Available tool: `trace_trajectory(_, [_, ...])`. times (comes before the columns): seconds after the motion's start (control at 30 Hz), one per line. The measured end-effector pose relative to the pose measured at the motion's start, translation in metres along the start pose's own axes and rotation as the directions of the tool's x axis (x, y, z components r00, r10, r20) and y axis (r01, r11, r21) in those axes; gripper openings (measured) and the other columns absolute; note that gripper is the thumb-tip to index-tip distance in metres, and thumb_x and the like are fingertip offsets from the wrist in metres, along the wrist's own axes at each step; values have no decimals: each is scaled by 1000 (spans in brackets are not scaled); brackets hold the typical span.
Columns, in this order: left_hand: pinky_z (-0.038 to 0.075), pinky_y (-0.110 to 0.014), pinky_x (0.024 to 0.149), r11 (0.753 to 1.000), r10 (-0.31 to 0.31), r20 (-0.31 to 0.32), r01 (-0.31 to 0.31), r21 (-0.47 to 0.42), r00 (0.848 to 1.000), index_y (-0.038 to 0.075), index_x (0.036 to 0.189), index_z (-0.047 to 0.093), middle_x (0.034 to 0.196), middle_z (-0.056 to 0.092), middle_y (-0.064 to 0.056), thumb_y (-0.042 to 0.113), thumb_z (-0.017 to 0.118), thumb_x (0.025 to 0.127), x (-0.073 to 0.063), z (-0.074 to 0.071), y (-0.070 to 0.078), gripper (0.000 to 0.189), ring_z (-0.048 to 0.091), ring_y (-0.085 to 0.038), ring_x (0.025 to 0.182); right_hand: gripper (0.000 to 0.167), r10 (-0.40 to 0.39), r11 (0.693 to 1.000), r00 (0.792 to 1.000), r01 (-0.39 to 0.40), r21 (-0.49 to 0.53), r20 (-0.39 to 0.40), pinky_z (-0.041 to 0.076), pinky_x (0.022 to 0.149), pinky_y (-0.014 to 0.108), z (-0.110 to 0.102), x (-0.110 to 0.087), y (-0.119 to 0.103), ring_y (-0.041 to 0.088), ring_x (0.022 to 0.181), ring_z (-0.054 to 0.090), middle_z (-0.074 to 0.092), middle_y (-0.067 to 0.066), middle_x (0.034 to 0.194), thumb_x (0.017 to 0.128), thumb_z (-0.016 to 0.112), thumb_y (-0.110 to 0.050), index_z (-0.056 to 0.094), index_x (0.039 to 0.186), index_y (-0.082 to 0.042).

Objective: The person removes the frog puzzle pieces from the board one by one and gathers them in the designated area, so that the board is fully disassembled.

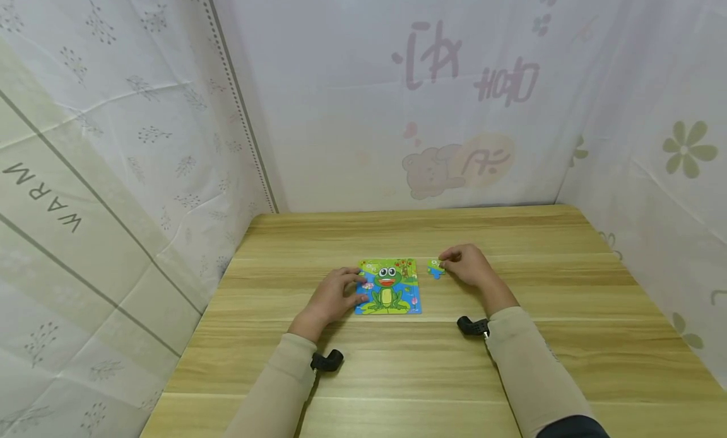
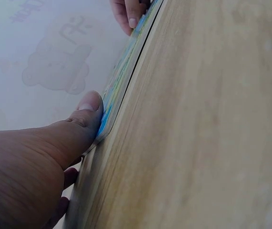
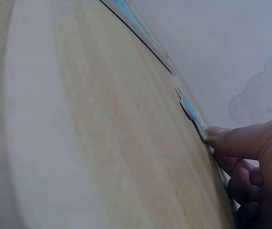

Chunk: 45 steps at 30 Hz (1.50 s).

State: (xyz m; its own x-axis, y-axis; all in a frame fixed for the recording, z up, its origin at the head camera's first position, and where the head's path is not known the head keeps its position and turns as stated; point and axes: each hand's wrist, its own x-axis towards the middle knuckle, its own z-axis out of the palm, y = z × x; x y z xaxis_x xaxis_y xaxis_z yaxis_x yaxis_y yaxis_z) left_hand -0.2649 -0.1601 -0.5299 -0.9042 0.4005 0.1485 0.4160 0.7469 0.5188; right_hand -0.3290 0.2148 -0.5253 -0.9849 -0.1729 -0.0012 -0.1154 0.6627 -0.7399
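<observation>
A square frog jigsaw puzzle (image 1: 388, 294) lies flat on the wooden table, its picture a green frog on blue and green. My left hand (image 1: 332, 295) rests at the puzzle's left side, thumb and fingers spread and touching its edge. In the left wrist view the thumb (image 2: 89, 114) lies against the puzzle's corner. Just right of the puzzle, my right hand (image 1: 469, 265) pinches a small green and blue puzzle piece (image 1: 435, 272) by its right side. The piece (image 3: 191, 110) is low at the tabletop in the right wrist view, apart from the puzzle.
The wood-grain table (image 1: 375, 375) runs back to a pale printed curtain (image 1: 341, 110). More curtain hangs along the left (image 1: 113, 173) and right (image 1: 653, 141) sides. A black wrist camera mount (image 1: 327, 361) sticks out from the left sleeve, another mount (image 1: 472, 326) from the right.
</observation>
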Motion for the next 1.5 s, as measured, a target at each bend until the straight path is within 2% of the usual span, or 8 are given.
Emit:
trace_trajectory(0.93, [41, -50, 117, 1000, -6, -1, 6, 2, 1000, 20, 131, 73, 153, 54, -3, 39, 79, 92, 0, 0, 0, 44, 47, -33, 143, 18, 3, 998, 1000, -5, 65, 18, 52, 96, 47, -1, -1, 2, 27, 106, 64, 71, 8, 112, 102, 71, -18, 77, 116, -8])
trace_trajectory(1.2, [41, -51, 116, 1000, -6, 1, 6, -11, 1000, 19, 131, 73, 154, 53, -5, 39, 80, 93, 0, -1, 1, 43, 47, -35, 143, 23, -35, 999, 999, 34, 35, 7, 53, 86, 43, -3, -1, -8, 26, 98, 63, 70, 8, 106, 103, 70, -19, 75, 121, -5])
trace_trajectory(1.5, [41, -51, 116, 1000, -14, 6, 14, 0, 1000, 20, 130, 73, 154, 53, -4, 39, 79, 93, 0, 0, 1, 43, 46, -34, 143, 25, -65, 997, 996, 63, 35, 55, 54, 80, 38, 2, 7, -26, 25, 96, 64, 69, 6, 106, 102, 71, -21, 74, 123, -7])
